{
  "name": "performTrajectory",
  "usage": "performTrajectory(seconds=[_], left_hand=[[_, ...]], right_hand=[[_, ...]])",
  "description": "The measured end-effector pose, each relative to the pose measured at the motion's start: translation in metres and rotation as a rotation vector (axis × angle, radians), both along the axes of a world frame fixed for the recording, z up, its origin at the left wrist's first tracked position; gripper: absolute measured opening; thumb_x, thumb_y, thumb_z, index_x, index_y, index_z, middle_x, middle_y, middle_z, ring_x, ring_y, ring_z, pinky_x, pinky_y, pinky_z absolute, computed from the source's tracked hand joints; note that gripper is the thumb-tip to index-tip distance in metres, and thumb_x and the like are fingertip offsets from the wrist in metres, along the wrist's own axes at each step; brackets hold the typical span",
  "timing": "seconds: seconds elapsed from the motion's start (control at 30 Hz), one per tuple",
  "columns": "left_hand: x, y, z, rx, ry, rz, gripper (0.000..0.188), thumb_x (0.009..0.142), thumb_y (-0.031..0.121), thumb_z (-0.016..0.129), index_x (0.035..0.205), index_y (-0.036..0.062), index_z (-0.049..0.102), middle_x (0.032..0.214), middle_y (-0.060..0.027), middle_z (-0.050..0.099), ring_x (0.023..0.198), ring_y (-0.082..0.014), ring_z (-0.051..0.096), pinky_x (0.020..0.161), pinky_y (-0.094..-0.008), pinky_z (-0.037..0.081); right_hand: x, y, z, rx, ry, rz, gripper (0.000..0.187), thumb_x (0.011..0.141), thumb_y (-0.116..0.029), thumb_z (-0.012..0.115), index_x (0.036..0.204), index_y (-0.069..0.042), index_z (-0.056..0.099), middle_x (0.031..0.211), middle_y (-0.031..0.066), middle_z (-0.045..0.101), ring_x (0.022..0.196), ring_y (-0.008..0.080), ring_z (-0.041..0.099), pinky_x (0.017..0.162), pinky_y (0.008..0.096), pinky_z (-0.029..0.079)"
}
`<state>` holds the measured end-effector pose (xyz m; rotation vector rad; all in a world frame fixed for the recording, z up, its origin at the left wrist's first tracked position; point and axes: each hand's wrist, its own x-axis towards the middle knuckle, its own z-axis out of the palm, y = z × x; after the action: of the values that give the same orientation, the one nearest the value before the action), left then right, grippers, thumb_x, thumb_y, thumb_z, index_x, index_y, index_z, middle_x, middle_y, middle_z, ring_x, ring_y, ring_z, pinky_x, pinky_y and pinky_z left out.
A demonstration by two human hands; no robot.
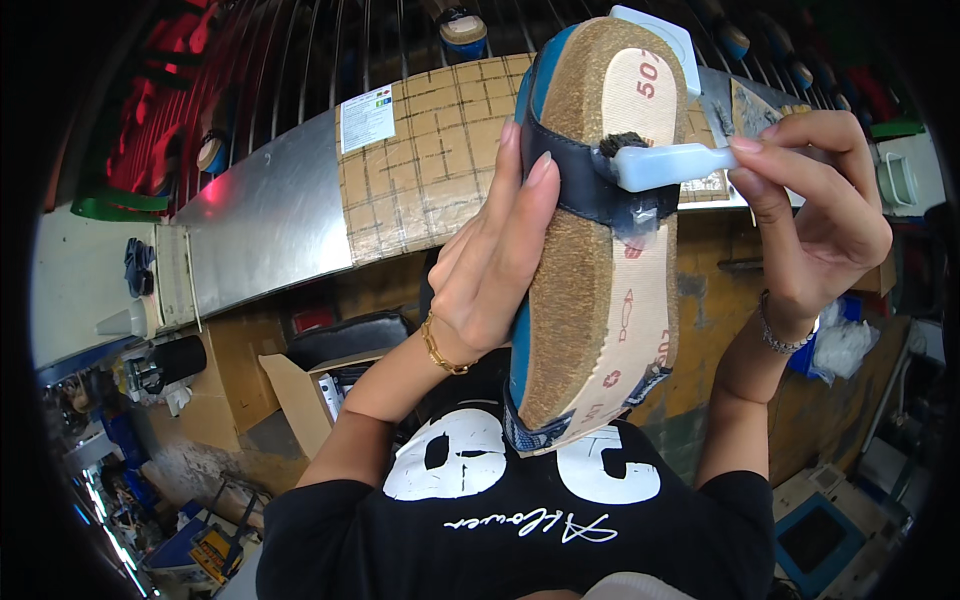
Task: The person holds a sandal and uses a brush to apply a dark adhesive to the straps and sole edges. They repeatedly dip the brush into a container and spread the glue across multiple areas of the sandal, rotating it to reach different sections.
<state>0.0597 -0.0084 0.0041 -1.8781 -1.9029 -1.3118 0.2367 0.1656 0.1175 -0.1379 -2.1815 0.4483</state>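
My left hand (490,260) holds up a cork-sided sandal (565,300) with its underside toward me. A dark strap (565,175) wraps across the front part of the sole, over a pale printed insole board (635,280); teal shows along the left edge. The fingers lie along the cork side and strap; the thumb is hidden. Between thumb and fingertips, my right hand (820,205) pinches a small pale plastic brush (675,165). Its dark, clotted tip is at the strap's end on the insole board. A shiny wet-looking patch (632,215) lies just below.
Behind the sandal stands a metal bench (265,205) with a taped cardboard sheet (410,150) on it. Beyond runs a rack of metal rods (385,35) carrying several shoes. An open carton (295,400) is below left, a white container (898,185) at far right.
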Motion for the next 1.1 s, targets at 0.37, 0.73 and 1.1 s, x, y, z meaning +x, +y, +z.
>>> performTrajectory(seconds=[0.37,0.73,1.1], left_hand=[[0.003,0.0,0.01,0.029,-0.035,-0.06,0.072,0.089,0.014,0.069,0.147,-0.0086,0.033,0.132,-0.0346,0.054,0.106,-0.0293,0.07,0.084,-0.0299,0.06],[-0.004,0.003,0.005,0.142,-0.115,0.096,0.078,0.08,0.011,0.08,0.142,-0.0122,0.041,0.134,-0.043,0.049,0.108,-0.0371,0.069,0.082,-0.0326,0.06],[-0.006,0.001,0.01,0.078,-0.04,0.141,0.063,0.104,0.017,0.053,0.154,-0.0046,0.022,0.131,-0.0218,0.062,0.105,-0.0202,0.069,0.092,-0.0274,0.058]], right_hand=[[0.012,-0.004,0.007,-0.013,-0.105,0.091,0.023,0.071,0.004,0.075,0.094,-0.001,0.078,0.091,0.0115,0.061,0.081,0.0176,0.055,0.07,0.025,0.04],[-0.002,-0.033,-0.009,-0.335,0.063,-0.055,0.021,0.073,0.004,0.079,0.093,-0.003,0.081,0.079,0.0043,0.062,0.073,0.012,0.056,0.064,0.0233,0.04],[-0.012,-0.06,-0.005,-0.107,0.073,-0.32,0.018,0.077,0.007,0.077,0.095,0.003,0.077,0.088,0.0081,0.062,0.083,0.0168,0.057,0.076,0.0255,0.043]])
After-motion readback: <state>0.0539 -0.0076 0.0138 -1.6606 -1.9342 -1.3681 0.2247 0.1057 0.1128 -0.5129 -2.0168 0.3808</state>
